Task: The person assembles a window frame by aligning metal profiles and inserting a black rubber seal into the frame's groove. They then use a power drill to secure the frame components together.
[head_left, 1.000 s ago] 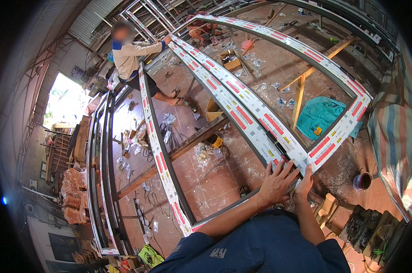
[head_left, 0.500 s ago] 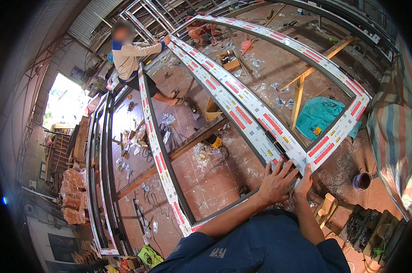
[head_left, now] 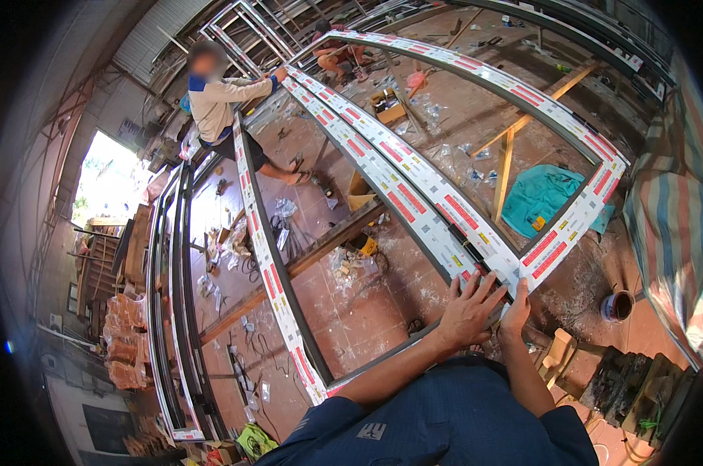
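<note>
Two long door or window frames lie side by side, covered in white protective film with red labels: a left frame [head_left: 270,268] and a right frame [head_left: 549,259]. Their long inner bars run together, and a dark piece of hardware [head_left: 466,245] shows along the joint near me. My left hand [head_left: 466,314] rests with spread fingers on the left frame's near corner, right by the joint. Beside it, my right hand [head_left: 515,317] holds the right frame's near end, thumb up; its fingers are partly hidden.
A co-worker [head_left: 219,105] holds the frames' far end. Another person [head_left: 340,58] crouches behind. Wooden beams [head_left: 336,234] support the frames. A teal cloth [head_left: 542,198], a paint can [head_left: 617,307], and scattered plastic lie on the tiled floor. Dark frames [head_left: 182,303] stand left; a striped tarp [head_left: 666,225] hangs right.
The view has shifted slightly. My hands stay at the frames' near ends, and the co-worker remains at the far end.
</note>
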Demonstrator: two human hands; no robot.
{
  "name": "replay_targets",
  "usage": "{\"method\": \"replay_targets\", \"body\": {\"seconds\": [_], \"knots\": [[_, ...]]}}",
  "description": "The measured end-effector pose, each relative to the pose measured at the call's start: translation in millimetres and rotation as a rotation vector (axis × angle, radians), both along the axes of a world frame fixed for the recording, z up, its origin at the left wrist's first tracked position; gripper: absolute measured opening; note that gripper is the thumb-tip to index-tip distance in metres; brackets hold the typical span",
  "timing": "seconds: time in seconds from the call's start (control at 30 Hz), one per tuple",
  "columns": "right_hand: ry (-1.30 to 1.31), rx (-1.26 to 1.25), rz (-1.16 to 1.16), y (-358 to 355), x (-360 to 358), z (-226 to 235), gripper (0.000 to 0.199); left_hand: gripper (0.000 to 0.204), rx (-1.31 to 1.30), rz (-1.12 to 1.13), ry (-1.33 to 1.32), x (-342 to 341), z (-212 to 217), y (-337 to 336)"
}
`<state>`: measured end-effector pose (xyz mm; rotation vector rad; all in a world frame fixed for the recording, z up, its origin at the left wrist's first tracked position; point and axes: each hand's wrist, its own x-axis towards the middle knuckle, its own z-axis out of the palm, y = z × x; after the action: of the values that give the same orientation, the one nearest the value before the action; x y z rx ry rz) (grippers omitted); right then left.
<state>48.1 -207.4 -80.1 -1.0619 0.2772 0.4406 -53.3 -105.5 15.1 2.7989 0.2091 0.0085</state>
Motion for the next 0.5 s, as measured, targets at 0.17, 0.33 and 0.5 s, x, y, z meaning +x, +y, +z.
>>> {"method": "replay_targets", "body": {"seconds": [0.17, 0.33, 0.5], "knots": [[-0.016, 0.016, -0.006, 2, 1, 5, 0.062, 0.119, 0.017, -0.009, 0.008, 0, 1, 1], [-0.002, 0.017, -0.006, 2, -1, 9, 0.061, 0.12, 0.02, -0.008, 0.012, 0, 3, 1], [-0.016, 0.018, 0.006, 1, 0, 6, 0.062, 0.12, 0.028, -0.009, 0.017, 0, 3, 1]]}}
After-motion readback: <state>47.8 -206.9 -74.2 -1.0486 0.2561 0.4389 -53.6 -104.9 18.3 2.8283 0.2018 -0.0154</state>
